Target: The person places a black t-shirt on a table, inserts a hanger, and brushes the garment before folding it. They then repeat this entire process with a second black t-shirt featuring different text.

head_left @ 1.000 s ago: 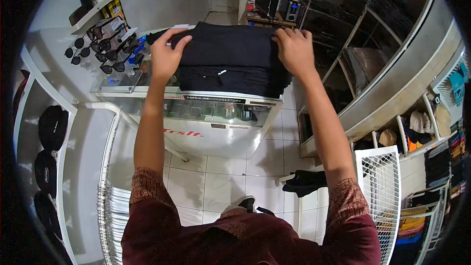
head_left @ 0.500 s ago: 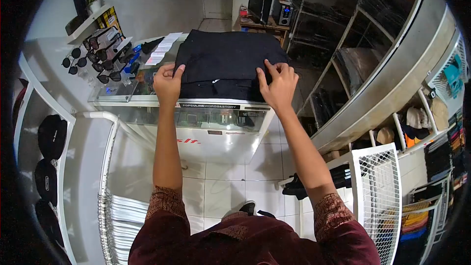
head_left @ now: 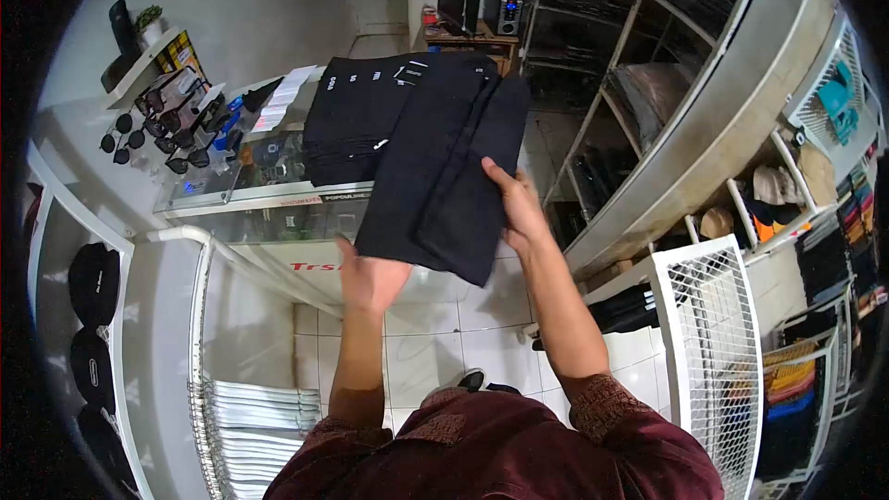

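Note:
A folded black garment (head_left: pixel 435 185) is tilted above the near right part of a glass display counter (head_left: pixel 259 227). My right hand (head_left: pixel 517 208) grips its right edge, thumb on top and fingers underneath. Under its near left corner is my left hand (head_left: pixel 375 282), slightly blurred, thumb apart and fingers hidden beneath the cloth. Behind it on the counter lies another folded black garment or stack (head_left: pixel 347 106) with small white lettering, partly covered by the held one.
Sunglasses (head_left: pixel 162 130) and a white paper slip (head_left: pixel 283 100) are on the counter's left. A metal shelf with wrapped goods (head_left: pixel 648 93) stands at right. Nearer me are a white mesh panel (head_left: pixel 713 352) and a rail of white hangers (head_left: pixel 259 435).
The top black garment has been lifted off the counter and brought toward me, turned at an angle. White lettering on the black cloth below now shows. My left hand has moved nearer and under it.

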A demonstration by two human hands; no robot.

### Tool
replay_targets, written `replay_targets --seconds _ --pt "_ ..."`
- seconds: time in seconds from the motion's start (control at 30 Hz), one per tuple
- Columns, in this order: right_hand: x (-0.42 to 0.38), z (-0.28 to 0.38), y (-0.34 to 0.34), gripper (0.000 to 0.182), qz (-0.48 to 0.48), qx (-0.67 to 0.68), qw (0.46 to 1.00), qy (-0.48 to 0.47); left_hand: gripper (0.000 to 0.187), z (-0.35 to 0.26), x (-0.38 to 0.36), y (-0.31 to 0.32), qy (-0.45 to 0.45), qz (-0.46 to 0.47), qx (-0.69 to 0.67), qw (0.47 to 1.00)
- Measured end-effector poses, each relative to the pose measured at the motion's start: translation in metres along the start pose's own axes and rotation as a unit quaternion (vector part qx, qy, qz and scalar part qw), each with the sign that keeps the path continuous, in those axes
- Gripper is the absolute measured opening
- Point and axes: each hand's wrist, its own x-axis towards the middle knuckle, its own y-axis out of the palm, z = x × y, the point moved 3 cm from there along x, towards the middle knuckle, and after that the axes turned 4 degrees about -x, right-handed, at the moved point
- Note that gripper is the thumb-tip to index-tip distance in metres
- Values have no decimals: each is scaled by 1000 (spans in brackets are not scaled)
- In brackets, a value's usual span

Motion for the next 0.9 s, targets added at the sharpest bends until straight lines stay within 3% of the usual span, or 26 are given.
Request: replay_targets --seconds 0.03,0.07,0.1,0.13,0.17,0.2,0.23,0.3,0.33,0.47,0.6,0.77,0.83,0.9 --pt "-8 9 -8 57 2 -18 1000 -21 94 -2 7 4 -53 55 -232 970" --pt "-14 16 -18 60 20 -34 999 -17 111 2 15 -7 -64 -139 -217 964" --pt "-20 22 -28 62 37 -50 998 -12 107 18 33 -52 -83 -8 -167 982" --pt "-27 27 -38 64 17 -88 996 -7 105 30 46 -38 -126 47 -329 935" --pt "-36 30 -45 64 9 -88 996 -13 102 46 57 -22 -170 98 -482 854" --pt "-48 31 -53 65 -4 -121 992 -20 90 62 64 -27 -169 -35 -198 965" --pt "-59 33 -63 66 -19 -154 988 -28 90 74 71 -12 -181 -28 -201 962" --pt "-78 33 -85 62 -13 -174 983 -59 76 93 86 14 -101 -52 -74 991" --pt "-93 36 -94 62 -33 -192 979 -64 60 104 88 18 -130 -33 -108 985" --pt "-141 37 -153 65 -97 -224 961 -129 43 163 93 52 -251 25 -135 958" --pt "-206 48 -195 66 -201 -223 937 -181 39 225 88 104 -334 86 -129 930" --pt "-295 51 -245 69 -363 -207 884 -212 37 302 52 177 -503 151 -80 848" --pt "-334 56 -249 69 -412 -189 860 -232 34 335 33 195 -515 184 -36 836" --pt "-369 50 -263 66 -475 -208 819 -245 41 356 10 213 -437 276 39 855"
